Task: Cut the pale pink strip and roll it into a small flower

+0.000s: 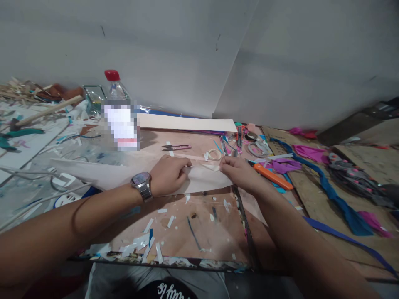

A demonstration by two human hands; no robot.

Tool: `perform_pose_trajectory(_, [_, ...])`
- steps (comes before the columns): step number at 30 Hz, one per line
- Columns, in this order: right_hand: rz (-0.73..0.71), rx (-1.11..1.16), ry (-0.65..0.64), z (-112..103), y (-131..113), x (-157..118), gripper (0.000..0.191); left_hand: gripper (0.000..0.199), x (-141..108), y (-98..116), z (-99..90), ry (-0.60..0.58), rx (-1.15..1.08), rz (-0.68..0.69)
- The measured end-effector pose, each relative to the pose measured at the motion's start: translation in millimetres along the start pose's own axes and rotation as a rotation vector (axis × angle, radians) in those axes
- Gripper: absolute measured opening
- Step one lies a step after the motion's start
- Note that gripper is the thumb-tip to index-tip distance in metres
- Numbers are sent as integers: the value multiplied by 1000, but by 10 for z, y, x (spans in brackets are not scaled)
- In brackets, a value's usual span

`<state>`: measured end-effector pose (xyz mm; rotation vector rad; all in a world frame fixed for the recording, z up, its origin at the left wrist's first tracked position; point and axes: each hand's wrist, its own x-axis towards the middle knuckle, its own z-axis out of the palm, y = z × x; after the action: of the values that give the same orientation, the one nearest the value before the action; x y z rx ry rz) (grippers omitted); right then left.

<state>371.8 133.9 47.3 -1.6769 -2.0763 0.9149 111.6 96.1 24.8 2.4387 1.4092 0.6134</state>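
Note:
A long strip of white paper [202, 180] lies across the table under and between both hands. My left hand [170, 174], with a metal watch on its wrist, pinches the paper's upper edge with thumb and curled fingers. At the paper's right part, my right hand [235, 170] is closed on the same edge, where a small fold shows between the hands. Small pink-handled snips [179, 147] lie just beyond the left hand. A roll of cream tape [214, 155] rests behind the paper, close to the right hand.
An orange cutter [272, 176] lies right of my right hand. Behind my left hand stands a red-capped bottle [116, 89], partly blurred. White cables [28, 172] and green-handled pliers [21, 133] are at the left. Paper scraps [141, 243] lie near the front edge; blue fabric [336, 199] is at the right.

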Motion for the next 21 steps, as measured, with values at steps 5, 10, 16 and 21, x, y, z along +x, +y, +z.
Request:
perform_pose_trajectory(5, [30, -240, 26, -54, -8, 1, 12, 23, 11, -72, 60, -2, 300, 117])
perform_pose_trajectory(10, [28, -411, -36, -86, -42, -32, 15, 20, 70, -181, 31, 59, 496, 228])
perform_pose_trajectory(16, [83, -535, -11, -260, -13, -27, 18, 20, 109, -236, 0, 56, 559, 301])
perform_pose_trajectory(21, [-71, -460, -109, -185, -59, -70, 10, 23, 60, -121, 32, 23, 423, 292])
